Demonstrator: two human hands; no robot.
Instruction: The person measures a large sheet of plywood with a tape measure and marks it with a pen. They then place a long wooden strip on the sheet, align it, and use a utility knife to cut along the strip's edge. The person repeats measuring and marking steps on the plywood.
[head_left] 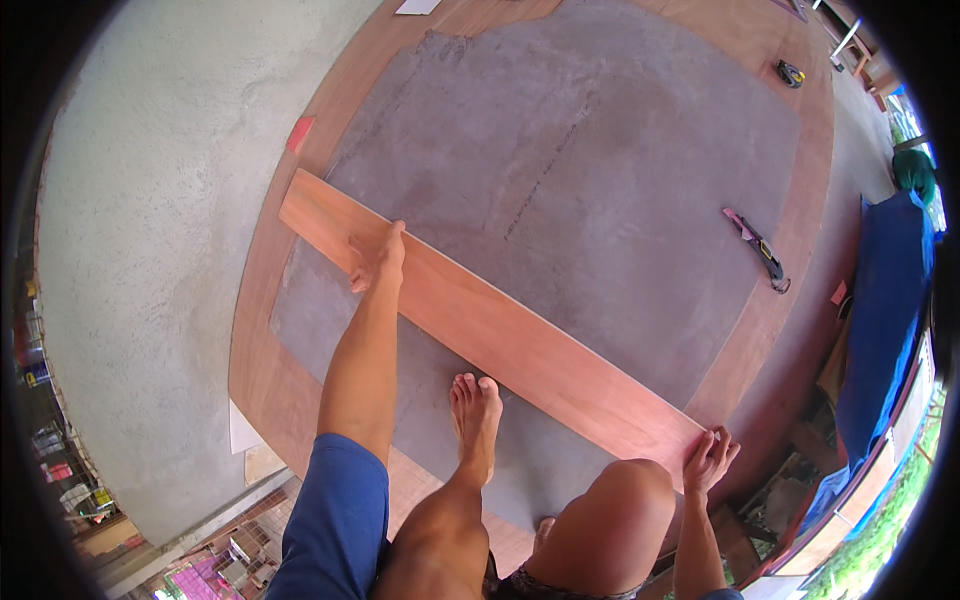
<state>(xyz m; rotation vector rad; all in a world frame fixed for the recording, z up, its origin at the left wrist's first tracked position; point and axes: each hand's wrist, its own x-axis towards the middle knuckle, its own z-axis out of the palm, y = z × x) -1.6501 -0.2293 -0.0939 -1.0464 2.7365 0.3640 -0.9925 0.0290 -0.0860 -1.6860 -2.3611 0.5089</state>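
Observation:
A long reddish-brown plywood strip [500,325] lies slantwise in front of me, from upper left to lower right. My left hand [383,262] grips it near its left end, with the thumb at the far edge and the fingers bent on its face. At the other end my right hand [708,460] is closed around the short edge, fingers partly bent over it. Below the strip, my bare foot [474,415] rests on the grey surface [620,190]. A utility knife [762,252] with a dark body and pink end lies off to the right.
Flat wooden strips [775,240] border the grey surface. A yellow-and-black tape measure [790,73] sits at the far right. Rough grey wall [180,200] rises on the left, with a small red piece [300,133] beside it. Blue tarp [885,320] hangs at the right.

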